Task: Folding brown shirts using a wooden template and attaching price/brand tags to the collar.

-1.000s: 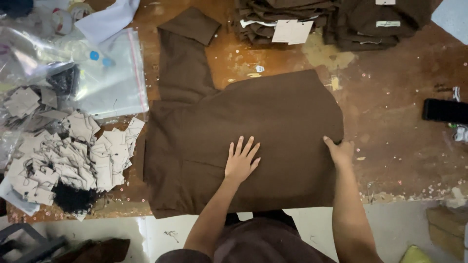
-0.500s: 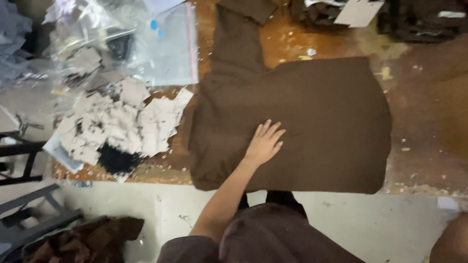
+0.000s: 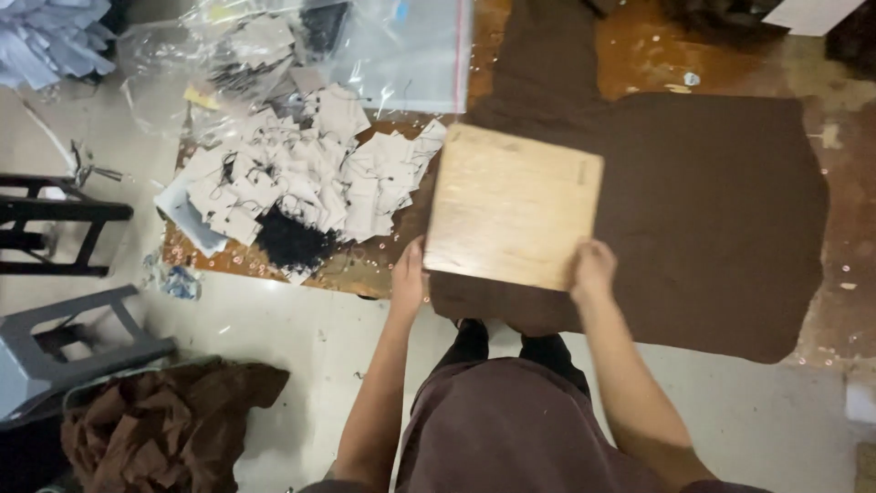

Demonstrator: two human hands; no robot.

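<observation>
A brown long-sleeved garment (image 3: pixel 712 210) lies flat on the worn wooden table (image 3: pixel 826 301), one sleeve running up toward the far edge. A square plywood board (image 3: pixel 511 205) sits over the garment's left part. My left hand (image 3: pixel 408 274) grips the board's near left corner. My right hand (image 3: pixel 593 269) holds its near right corner. Both arms reach forward from the bottom of the view.
A heap of pale cardboard tags (image 3: pixel 310 173) with a black bundle of strings (image 3: pixel 290 242) lies left of the board. Clear plastic bags (image 3: pixel 383 55) sit behind them. A grey stool (image 3: pixel 64 351), a black frame (image 3: pixel 55 224) and crumpled brown cloth (image 3: pixel 164 429) are on the floor.
The view swung left. My hands left the flat garment, and both now hold a plywood board over its left side, where no board was before.
</observation>
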